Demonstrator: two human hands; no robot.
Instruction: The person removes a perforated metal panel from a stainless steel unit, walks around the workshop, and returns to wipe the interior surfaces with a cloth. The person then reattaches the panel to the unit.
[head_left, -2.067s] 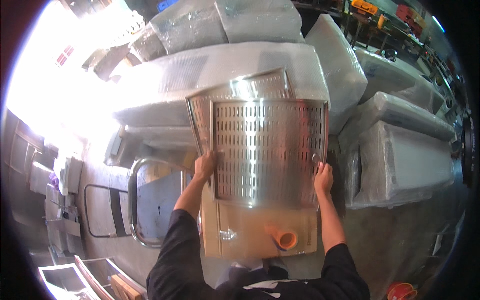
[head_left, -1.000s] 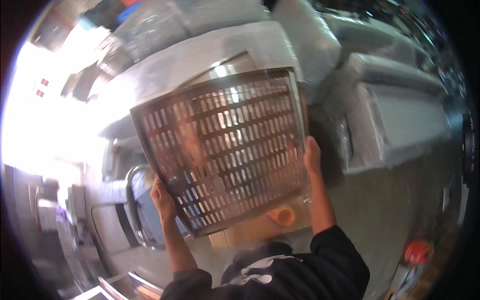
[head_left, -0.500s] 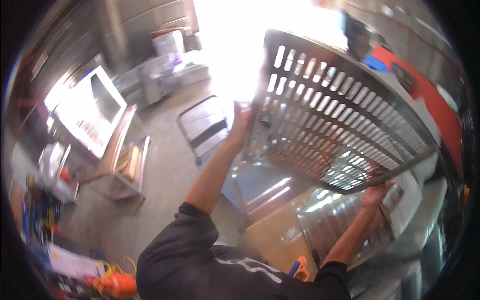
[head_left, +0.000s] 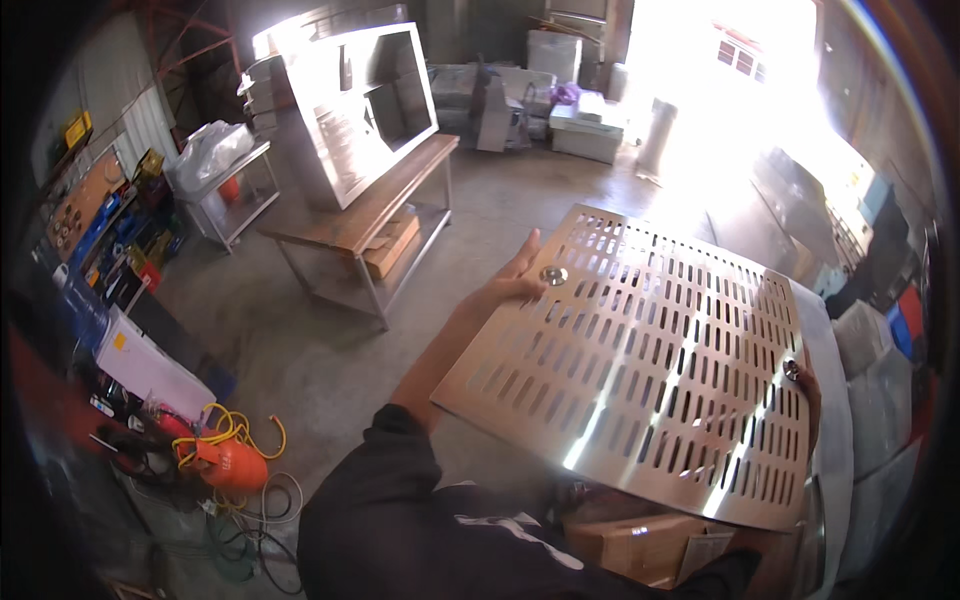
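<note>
A slotted stainless steel panel (head_left: 655, 345) is held up in front of me, tilted, with bright streaks of light across it. Two round metal knobs or fittings sit near its opposite sides, a left one (head_left: 553, 275) and a right one (head_left: 792, 370). My left hand (head_left: 518, 277) grips the panel's left edge, close to the left fitting. On the opposite edge, my right hand (head_left: 812, 398) is closed around the side; the panel hides most of its fingers.
A wooden-topped workbench (head_left: 345, 222) bears a large shiny metal frame (head_left: 365, 120). An orange gas cylinder (head_left: 232, 465) with a yellow hose stands on the floor at lower left. Beneath the panel lies a cardboard box (head_left: 640, 548). Wrapped goods (head_left: 875, 390) line the right side.
The panel has swung from a raised, steep tilt to a lower, flatter one, showing its face with fittings. My view has turned left, toward the workbench. Both hands keep hold of the panel's edges.
</note>
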